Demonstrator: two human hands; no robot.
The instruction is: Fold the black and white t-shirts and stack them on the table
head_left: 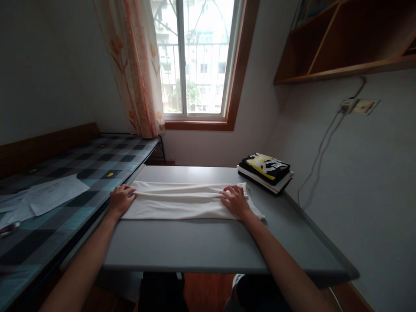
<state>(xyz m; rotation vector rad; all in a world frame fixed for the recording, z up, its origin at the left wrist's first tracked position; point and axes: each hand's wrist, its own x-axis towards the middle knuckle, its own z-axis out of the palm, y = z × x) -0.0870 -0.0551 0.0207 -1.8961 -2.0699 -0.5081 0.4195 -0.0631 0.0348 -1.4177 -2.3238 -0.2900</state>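
Cloth (pixel 182 210), white and folded into a long strip, is lying crosswise on the grey tabletop (pixel 188 247), with soft creases running along its length. The left hand (pixel 122 201) is holding the strip's left end, its fingers closing narrowly on the fabric near the tabletop's left edge. The right hand (pixel 235 201) is pinching a raised fold near the other end, thumb and fingers drawing close together while the palm is resting low over the cloth. A ridge in the fabric is stretching between the two hands, and the near right corner is poking out past the right wrist.

Beyond the right hand, a stack of folded clothes (pixel 264 172) is sitting by the tabletop's right edge, apart from the cloth; a black piece with yellow and white print is lying uppermost, and white layers are showing beneath. To the left, a bed (pixel 130 151) with a checked cover is standing alongside, and sheets of paper (pixel 60 195) are lying on it. A flowered curtain (pixel 139 73) is hanging beside a bright window (pixel 204 65) straight ahead.
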